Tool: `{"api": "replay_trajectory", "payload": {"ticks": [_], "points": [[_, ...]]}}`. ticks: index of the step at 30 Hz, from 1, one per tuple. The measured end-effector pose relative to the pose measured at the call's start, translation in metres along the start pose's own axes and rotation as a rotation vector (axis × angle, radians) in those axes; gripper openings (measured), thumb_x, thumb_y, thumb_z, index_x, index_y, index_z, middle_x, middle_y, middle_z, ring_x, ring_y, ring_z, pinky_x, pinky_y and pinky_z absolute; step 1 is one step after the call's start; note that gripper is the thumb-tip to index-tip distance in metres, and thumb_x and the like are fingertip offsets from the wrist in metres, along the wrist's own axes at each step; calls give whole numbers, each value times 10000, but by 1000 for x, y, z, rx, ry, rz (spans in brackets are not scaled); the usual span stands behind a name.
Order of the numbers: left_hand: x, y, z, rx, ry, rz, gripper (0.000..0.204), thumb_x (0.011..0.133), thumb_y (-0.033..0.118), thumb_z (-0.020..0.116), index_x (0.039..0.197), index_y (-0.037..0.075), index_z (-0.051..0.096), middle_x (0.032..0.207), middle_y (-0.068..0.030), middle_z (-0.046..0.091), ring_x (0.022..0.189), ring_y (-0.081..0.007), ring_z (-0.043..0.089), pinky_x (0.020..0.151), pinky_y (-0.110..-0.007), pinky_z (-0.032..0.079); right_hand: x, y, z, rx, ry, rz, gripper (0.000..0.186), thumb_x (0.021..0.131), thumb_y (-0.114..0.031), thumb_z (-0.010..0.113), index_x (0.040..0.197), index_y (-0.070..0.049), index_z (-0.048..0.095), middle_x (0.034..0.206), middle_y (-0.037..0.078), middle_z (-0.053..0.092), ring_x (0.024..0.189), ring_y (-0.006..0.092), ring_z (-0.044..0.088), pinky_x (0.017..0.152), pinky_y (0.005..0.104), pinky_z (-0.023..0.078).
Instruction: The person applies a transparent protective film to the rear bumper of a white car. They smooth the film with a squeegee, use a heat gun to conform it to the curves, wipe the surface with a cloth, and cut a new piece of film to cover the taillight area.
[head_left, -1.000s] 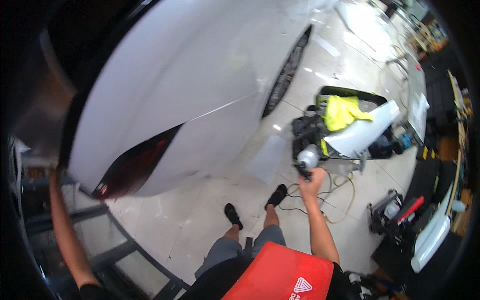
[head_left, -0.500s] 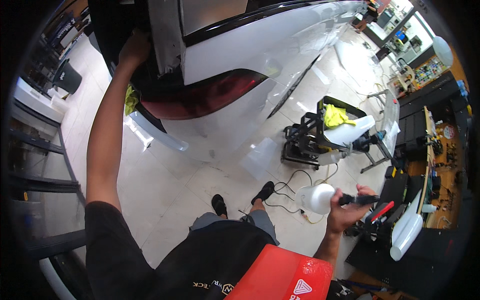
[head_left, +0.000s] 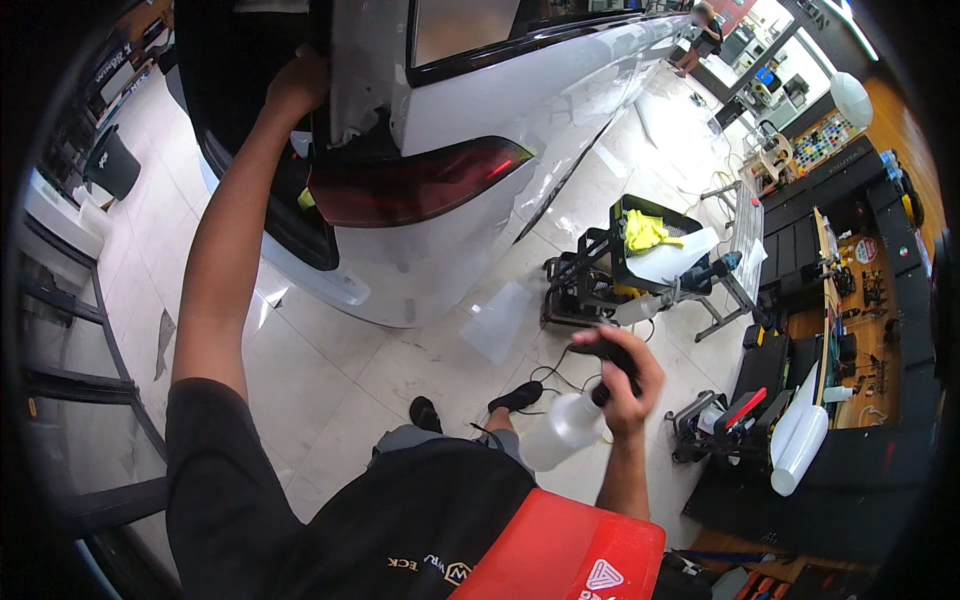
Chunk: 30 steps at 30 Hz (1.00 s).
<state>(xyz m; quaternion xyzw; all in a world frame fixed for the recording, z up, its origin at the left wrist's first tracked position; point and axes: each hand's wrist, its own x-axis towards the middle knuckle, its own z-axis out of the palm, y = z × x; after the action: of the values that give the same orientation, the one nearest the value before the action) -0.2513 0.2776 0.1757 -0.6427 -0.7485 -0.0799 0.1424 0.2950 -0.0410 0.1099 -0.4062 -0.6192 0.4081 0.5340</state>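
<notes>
The white car's rear corner (head_left: 470,100) stands before me, with a dark red tail light (head_left: 420,190) and a dark opening above. My left hand (head_left: 298,80) reaches up into that opening, its fingers curled at an edge; what they grip, if anything, is hidden. My right hand (head_left: 630,380) is closed round the black trigger head of a white translucent spray bottle (head_left: 560,430), held tilted in front of my body. A red pouch (head_left: 545,555) hangs at my front.
A wheeled cart (head_left: 610,255) holds a yellow cloth and white film. Behind it stands a metal trestle (head_left: 745,230); cables lie by my feet. A bench with tools (head_left: 860,300) lines the right, glass panels (head_left: 70,360) the left. A person (head_left: 700,40) stands far back.
My view has shifted and the car's opening has come into sight, my left hand raised into it. The spray bottle swung rightward, then back left, now tilted with its trigger head higher.
</notes>
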Motion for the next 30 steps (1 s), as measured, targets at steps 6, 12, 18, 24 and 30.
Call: {"api": "replay_trajectory", "payload": {"ticks": [6, 12, 18, 24, 30], "points": [[-9, 7, -23, -72, -56, -100, 408, 1039, 126, 487, 1322, -155, 573, 1341, -411, 619, 1226, -481, 680, 1013, -513, 579, 38, 10, 30, 179, 45, 79, 494, 788, 2, 501, 1244, 80, 675, 919, 153, 691, 817, 209, 671, 797, 329, 551], [14, -23, -2, 123, -90, 68, 446, 1012, 83, 492, 1372, -175, 542, 1320, -403, 638, 1214, -466, 692, 987, -496, 593, 32, -6, 31, 65, 49, 68, 510, 754, -24, 510, 1222, 74, 686, 886, 146, 686, 745, 187, 651, 712, 311, 532], [4, -15, -10, 116, -39, 113, 502, 1002, 68, 495, 1357, -283, 446, 1224, -412, 678, 1181, -461, 711, 958, -500, 602, -16, -25, 40, -66, -192, -50, 503, 686, -4, 551, 1147, 74, 737, 895, 191, 720, 725, 241, 682, 709, 324, 556], [-11, -6, -25, -94, -5, -120, 429, 1001, 93, 505, 1323, -178, 590, 1239, -388, 681, 1183, -471, 705, 974, -514, 592, -37, -34, 76, -292, -382, -233, 565, 630, 8, 623, 1181, 9, 752, 931, 190, 732, 717, 287, 686, 660, 355, 556], [-7, -8, -27, 90, 5, 164, 341, 986, 117, 528, 1209, -21, 746, 1285, -322, 685, 1204, -472, 676, 1029, -516, 563, -35, -26, 105, -272, -446, -348, 583, 633, -1, 652, 1207, -30, 747, 1021, 199, 690, 705, 277, 663, 637, 362, 543]]}}
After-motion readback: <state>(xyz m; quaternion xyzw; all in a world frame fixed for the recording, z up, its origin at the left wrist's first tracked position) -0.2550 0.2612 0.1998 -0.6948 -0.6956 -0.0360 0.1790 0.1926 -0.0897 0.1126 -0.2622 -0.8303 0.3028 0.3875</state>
